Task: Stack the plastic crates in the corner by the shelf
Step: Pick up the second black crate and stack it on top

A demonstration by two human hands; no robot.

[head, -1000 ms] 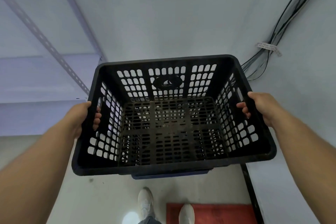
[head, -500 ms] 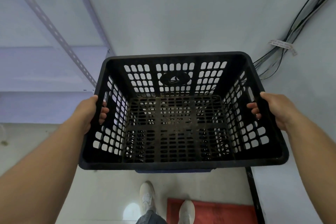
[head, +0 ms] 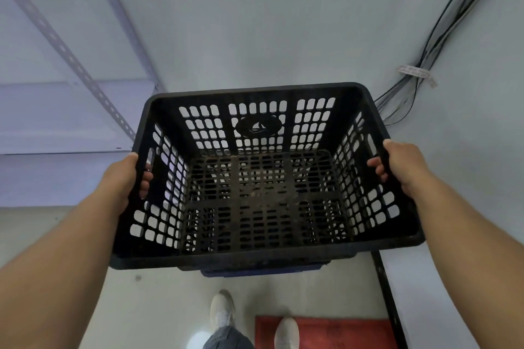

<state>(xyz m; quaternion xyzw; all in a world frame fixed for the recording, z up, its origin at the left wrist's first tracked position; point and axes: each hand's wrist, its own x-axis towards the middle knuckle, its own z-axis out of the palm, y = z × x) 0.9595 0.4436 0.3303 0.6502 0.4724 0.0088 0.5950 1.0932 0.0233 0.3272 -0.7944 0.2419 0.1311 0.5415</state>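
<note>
Both hands curled through the side handle slots of the black crate (head: 263, 178): left hand (head: 124, 176) on its left wall, right hand (head: 402, 164) on its right, crate carried level above the floor (head: 158, 306) in the corner by the shelf (head: 65, 116). A blue crate edge (head: 261, 272) peeks out just under its near rim, so I'd guess that's the stack target. Risks: the blind drop could land off-register and tip, fingers in the slots could get pinched while nesting, or the far-right corner could snag the cables (head: 425, 59).

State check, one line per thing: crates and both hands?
black crate: empty, upright, held by both side walls.
blue crate: under the black one, only an edge showing.
left hand: grips the left handle slot.
right hand: grips the right handle slot.
</note>
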